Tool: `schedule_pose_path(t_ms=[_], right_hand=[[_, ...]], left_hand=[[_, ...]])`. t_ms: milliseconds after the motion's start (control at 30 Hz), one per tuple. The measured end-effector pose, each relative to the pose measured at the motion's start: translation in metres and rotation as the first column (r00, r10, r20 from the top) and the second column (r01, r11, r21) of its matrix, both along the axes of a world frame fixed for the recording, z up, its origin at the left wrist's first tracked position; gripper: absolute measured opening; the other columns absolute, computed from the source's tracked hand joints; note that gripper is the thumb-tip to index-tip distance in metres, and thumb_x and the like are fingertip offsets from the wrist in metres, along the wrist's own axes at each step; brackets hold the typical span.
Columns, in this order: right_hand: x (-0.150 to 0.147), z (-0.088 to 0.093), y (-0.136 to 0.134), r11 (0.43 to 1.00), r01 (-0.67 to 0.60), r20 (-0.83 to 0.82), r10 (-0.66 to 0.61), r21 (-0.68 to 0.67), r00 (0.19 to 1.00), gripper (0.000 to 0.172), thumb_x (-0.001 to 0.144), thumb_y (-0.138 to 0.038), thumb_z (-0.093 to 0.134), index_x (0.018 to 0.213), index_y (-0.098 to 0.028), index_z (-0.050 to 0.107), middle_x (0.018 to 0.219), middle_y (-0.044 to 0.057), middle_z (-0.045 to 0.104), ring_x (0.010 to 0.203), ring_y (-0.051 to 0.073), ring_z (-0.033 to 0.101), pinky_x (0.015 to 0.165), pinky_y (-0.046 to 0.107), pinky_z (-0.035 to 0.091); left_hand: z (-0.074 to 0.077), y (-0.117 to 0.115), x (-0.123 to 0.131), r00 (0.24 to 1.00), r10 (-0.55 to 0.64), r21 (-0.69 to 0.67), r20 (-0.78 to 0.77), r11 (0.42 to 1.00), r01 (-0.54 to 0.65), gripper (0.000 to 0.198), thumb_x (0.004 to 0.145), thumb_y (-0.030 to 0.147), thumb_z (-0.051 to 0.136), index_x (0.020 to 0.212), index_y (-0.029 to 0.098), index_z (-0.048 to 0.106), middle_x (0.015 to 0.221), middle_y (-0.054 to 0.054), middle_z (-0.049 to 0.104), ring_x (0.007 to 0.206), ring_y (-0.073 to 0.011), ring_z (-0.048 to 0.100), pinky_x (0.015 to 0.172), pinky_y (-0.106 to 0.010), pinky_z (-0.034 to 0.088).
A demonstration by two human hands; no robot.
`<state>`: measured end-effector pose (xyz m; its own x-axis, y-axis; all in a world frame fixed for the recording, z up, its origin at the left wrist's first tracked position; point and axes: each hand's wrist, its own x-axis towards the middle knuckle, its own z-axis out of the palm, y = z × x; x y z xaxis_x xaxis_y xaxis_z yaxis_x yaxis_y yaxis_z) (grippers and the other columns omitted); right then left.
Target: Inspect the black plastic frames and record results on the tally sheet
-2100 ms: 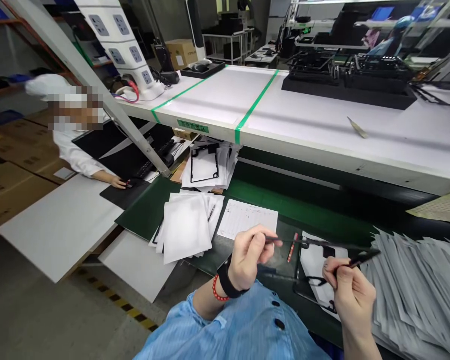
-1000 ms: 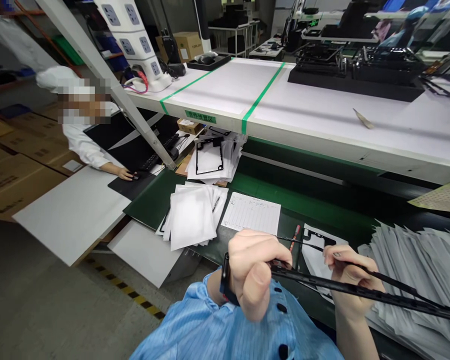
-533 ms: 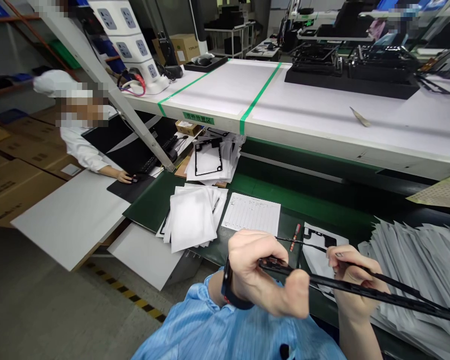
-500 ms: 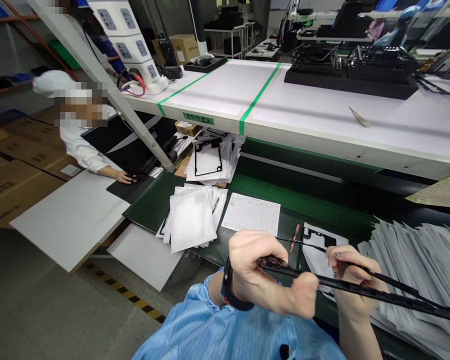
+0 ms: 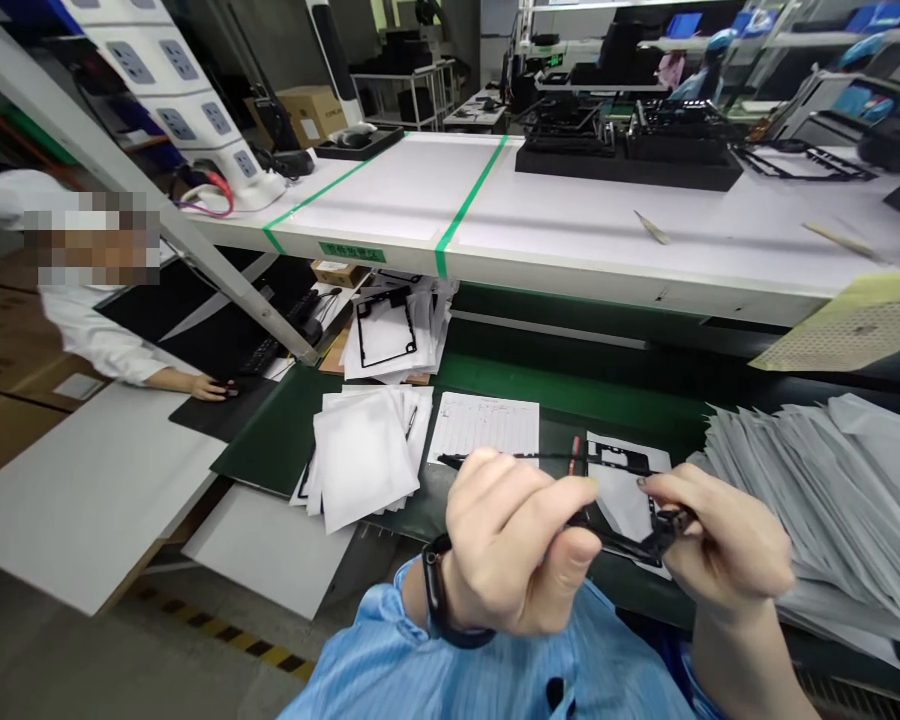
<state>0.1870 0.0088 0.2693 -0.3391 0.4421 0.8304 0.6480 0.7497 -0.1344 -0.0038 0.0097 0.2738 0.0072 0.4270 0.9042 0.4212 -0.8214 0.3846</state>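
Between my hands is a thin black frame [image 5: 664, 538], raised over the bench and seen nearly edge-on. My left hand [image 5: 510, 545], with a dark watch on the wrist, is closed around its left side, and the fingers cover part of it. My right hand [image 5: 727, 545] pinches the right end near a corner. Below lies another black frame [image 5: 622, 458] on a white sheet. A red marker [image 5: 574, 455] rests beside that sheet, partly behind the held frame. Left of it is a printed form [image 5: 487, 425] with ruled columns.
White sleeves [image 5: 364, 460] are piled left of the form, and a large stack of sleeves [image 5: 817, 500] stands at the right. A white shelf [image 5: 570, 230] overhangs the bench, bearing black trays [image 5: 622, 165]. Another person's hand [image 5: 211, 388] holds a mouse at the left.
The held frame has turned; its long bars no longer reach to the right edge of the view. My right hand now grips near a corner. The camera has swung slightly right.
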Motion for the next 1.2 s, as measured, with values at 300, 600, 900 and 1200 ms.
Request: schedule_pose_path(t_ms=[300, 600, 900, 1200], right_hand=[[-0.003, 0.001, 0.002, 0.999, 0.008, 0.011, -0.009, 0.052, 1.000, 0.032, 0.114, -0.024, 0.040, 0.087, -0.021, 0.058, 0.062, 0.000, 0.055, 0.047, 0.011, 0.052, 0.041, 0.022, 0.039], [-0.006, 0.014, 0.003, 0.989, 0.024, 0.148, -0.046, 0.148, 0.988, 0.026, 0.109, -0.019, 0.048, 0.088, -0.023, 0.063, 0.059, -0.001, 0.062, 0.045, 0.012, 0.056, 0.045, 0.024, 0.043], [0.067, -0.016, 0.011, 0.999, 0.024, -0.243, -0.035, -0.048, 0.969, 0.022, 0.098, -0.039, 0.077, 0.083, -0.023, 0.077, 0.071, 0.008, 0.074, 0.065, 0.022, 0.073, 0.052, 0.034, 0.051], [0.059, -0.024, 0.031, 0.957, -0.288, -0.577, 0.250, 0.027, 0.777, 0.054, 0.083, -0.046, 0.091, 0.049, -0.021, 0.058, 0.047, 0.001, 0.058, 0.029, 0.010, 0.043, 0.027, 0.025, 0.035]], left_hand=[[-0.008, -0.008, -0.002, 0.997, 0.044, 0.002, 0.063, 0.999, -0.044, 0.031, 0.108, 0.029, 0.047, 0.097, 0.016, 0.072, 0.059, 0.000, 0.062, 0.047, -0.0133, 0.048, 0.052, -0.031, 0.032], [-0.003, -0.005, 0.008, 0.959, 0.048, -0.084, 0.278, 0.996, -0.025, 0.052, 0.101, 0.057, 0.057, 0.064, 0.021, 0.050, 0.046, 0.008, 0.030, 0.040, -0.0093, 0.030, 0.045, -0.029, 0.021], [-0.009, 0.010, -0.010, 0.764, -0.040, -0.055, 0.644, 0.994, 0.099, 0.049, 0.101, 0.025, 0.058, 0.058, 0.018, 0.037, 0.049, 0.006, 0.027, 0.042, -0.0061, 0.021, 0.044, -0.026, 0.018], [-0.005, 0.010, -0.006, 0.638, -0.059, -0.060, 0.768, 0.985, 0.163, 0.057, 0.101, 0.033, 0.063, 0.053, 0.016, 0.036, 0.043, 0.006, 0.026, 0.038, -0.0049, 0.020, 0.042, -0.024, 0.019]])
